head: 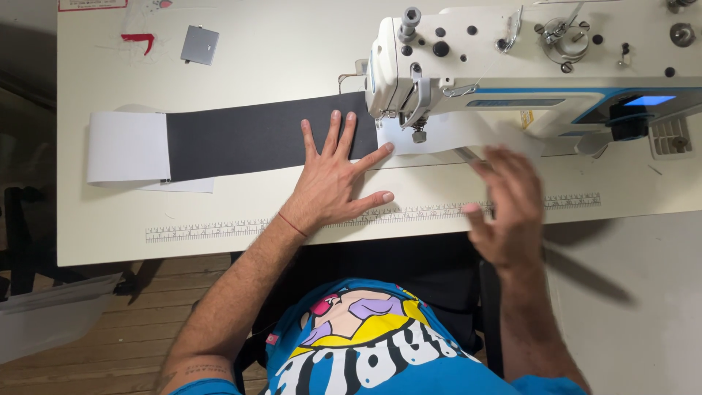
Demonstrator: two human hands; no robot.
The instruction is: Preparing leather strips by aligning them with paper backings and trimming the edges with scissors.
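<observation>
One white industrial sewing machine (512,66) stands at the back right of the cream worktop (256,212). One long strip of dark grey fabric (248,137) lies flat across the worktop, its right end running under the machine head near the presser foot (418,135). One white strip (126,146) lies at the dark strip's left end, just touching or slightly overlapped by it, and a second pale piece shows under the needle area to the right. One printed ruler scale (219,230) runs along the worktop's front edge. One small grey square patch (199,44) and one scrap of red thread or cloth (139,40) lie well apart at the back left.

Two hands are in view. The left hand (333,183) is spread flat, palm down, fingers wide; its fingertips (336,117) press on the right end of the dark fabric while thumb and palm rest on the bare worktop. It grips nothing. A thin red band circles its wrist. The forearm comes in from the lower left.

The right hand (508,208) is blurred, raised above the front edge of the worktop, fingers loosely opened and slightly curled, holding nothing that can be made out. It is near the machine base but touches neither it nor the fabric.
</observation>
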